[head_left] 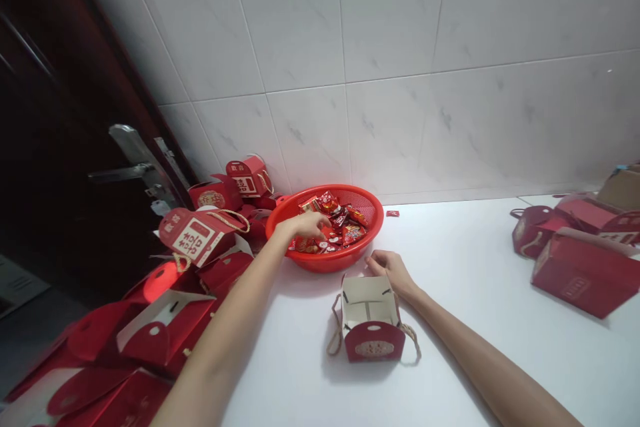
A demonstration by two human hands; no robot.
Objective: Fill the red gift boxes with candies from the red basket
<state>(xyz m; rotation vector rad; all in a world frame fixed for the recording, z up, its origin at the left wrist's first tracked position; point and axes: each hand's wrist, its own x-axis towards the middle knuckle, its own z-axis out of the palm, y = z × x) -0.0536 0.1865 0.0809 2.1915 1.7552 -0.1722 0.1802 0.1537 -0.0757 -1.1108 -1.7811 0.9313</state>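
Note:
An open red gift box [373, 340] with rope handles stands on the white table; its cream inside shows nothing in it. Behind it, a red plastic basket [327, 263] holds several wrapped sweets [353, 233]. My left hand [311, 225] reaches into the basket, fingers bent down at the sweets; whether it grips one cannot be made out. Beside the box's back right corner, my right hand [390, 268] rests on the table with its fingers curled together. Anything between those fingers is too small to name.
Many red boxes [195, 240] are piled at the left, beside a dark door [60, 147]. More red boxes [585, 273] stand at the right. One small red packet [393, 213] lies near the tiled wall [390, 133], right of the basket.

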